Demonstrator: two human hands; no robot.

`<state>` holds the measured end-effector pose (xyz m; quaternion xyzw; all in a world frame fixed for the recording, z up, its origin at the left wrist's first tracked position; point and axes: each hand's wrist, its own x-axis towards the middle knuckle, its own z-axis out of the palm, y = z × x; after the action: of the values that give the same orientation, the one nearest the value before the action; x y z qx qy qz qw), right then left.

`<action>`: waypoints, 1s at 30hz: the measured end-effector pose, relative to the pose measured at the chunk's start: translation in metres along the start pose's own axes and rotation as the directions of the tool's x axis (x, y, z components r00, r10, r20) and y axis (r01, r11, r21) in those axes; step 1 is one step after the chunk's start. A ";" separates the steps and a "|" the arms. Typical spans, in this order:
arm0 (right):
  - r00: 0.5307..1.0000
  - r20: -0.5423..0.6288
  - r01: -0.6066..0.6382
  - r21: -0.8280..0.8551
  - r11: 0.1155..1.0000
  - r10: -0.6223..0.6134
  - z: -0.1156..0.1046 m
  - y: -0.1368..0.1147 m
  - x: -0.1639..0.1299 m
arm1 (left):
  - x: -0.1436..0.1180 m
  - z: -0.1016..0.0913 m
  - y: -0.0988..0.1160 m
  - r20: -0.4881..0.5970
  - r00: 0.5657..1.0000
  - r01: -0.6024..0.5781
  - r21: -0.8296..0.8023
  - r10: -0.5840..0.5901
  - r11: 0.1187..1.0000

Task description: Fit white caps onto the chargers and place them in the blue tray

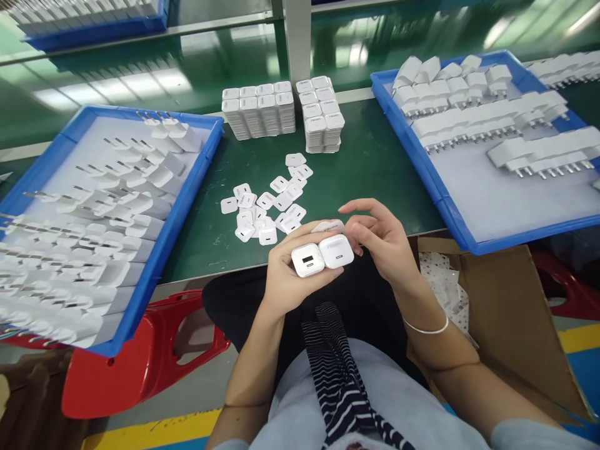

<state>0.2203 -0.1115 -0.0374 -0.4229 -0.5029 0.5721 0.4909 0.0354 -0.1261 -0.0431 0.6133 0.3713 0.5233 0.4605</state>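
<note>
Over our lap, our left hand (285, 275) grips two white chargers (322, 256) side by side, ports facing up. Our right hand (382, 240) touches the right charger, fingers loosely curled, nearer than the loose caps (269, 206) beyond.

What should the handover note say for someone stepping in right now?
Left hand: holds two white charger bodies side by side, port faces up.
Right hand: fingers at the right-hand body, with a small white piece at the fingertips.
Loose white caps lie scattered on the green mat; stacked caps stand behind them.
Left blue tray: full rows of chargers, prongs up.
Right blue tray: rows at the back, front part bare.
Done or left: cannot tell which tray is the finished one.
</note>
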 end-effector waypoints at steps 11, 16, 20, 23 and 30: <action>0.995 -0.065 0.068 -0.185 0.980 -0.082 0.001 0.007 0.003 | -0.004 -0.002 -0.002 0.044 0.996 0.082 -0.090 -0.078 0.993; 0.984 -0.125 0.087 -0.284 0.955 -0.126 0.002 0.003 -0.001 | -0.004 0.002 -0.004 -0.064 0.994 0.091 0.004 -0.090 0.996; 0.970 -0.199 0.084 -0.263 0.961 -0.139 0.002 -0.020 -0.014 | -0.002 0.004 0.000 -0.097 0.995 0.002 0.143 0.012 0.990; 0.986 -0.150 0.034 -0.211 0.977 -0.067 0.006 -0.037 -0.027 | 0.001 0.005 0.003 -0.086 0.988 -0.107 0.221 0.129 0.969; 0.995 -0.011 -0.099 -0.027 0.995 0.099 0.023 -0.040 -0.031 | 0.002 0.004 0.002 0.020 0.971 -0.232 0.327 0.239 0.916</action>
<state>0.2081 -0.1453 0.0047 -0.4570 -0.4868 0.5866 0.4584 0.0396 -0.1253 -0.0408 0.7159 0.3811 0.5123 0.2824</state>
